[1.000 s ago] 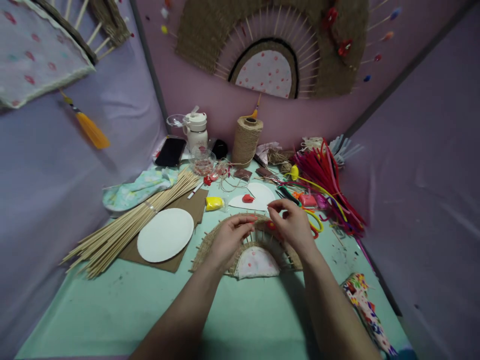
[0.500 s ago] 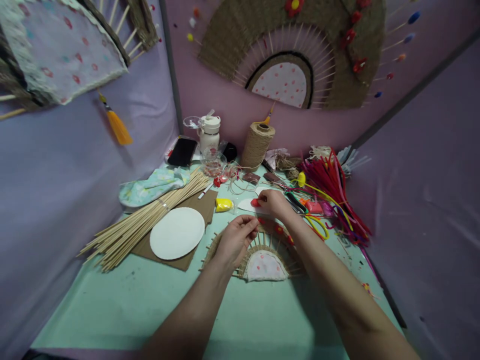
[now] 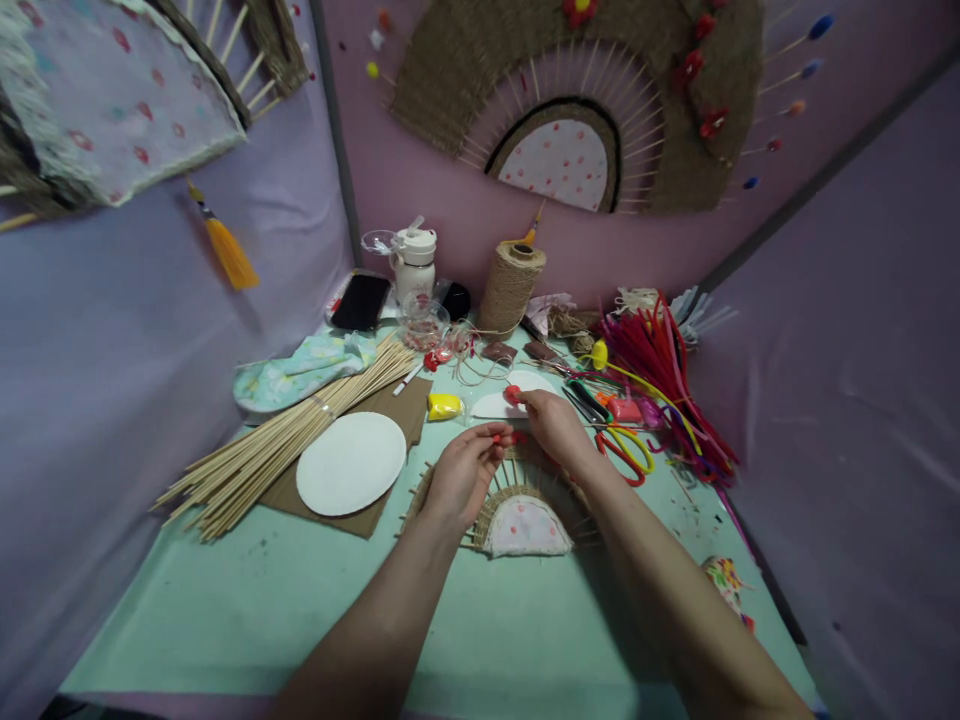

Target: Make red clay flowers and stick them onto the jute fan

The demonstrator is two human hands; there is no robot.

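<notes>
A small half-round woven fan [image 3: 525, 515] of jute and skewers, with a flowered fabric centre, lies on the green table in front of me. My left hand [image 3: 461, 470] rests over its upper left part, fingers pinched on a small red bit [image 3: 497, 437]. My right hand [image 3: 551, 425] sits above the fan's top edge, fingers curled close to a red lump [image 3: 512, 394] on a white paper piece [image 3: 517, 398]. Whether the right fingers hold anything is hidden.
A bundle of bamboo skewers [image 3: 292, 430] and a white paper disc [image 3: 351, 463] on brown card lie left. A jute spool [image 3: 511, 288], bottle [image 3: 415, 262], phone [image 3: 361, 300], yellow lump [image 3: 445, 405], scissors [image 3: 622, 450] and red pipe cleaners [image 3: 664, 375] crowd the back and right.
My right hand reached out to the red lump on the white paper, then drew back toward my left hand. A small red bit now shows at my left fingertips.
</notes>
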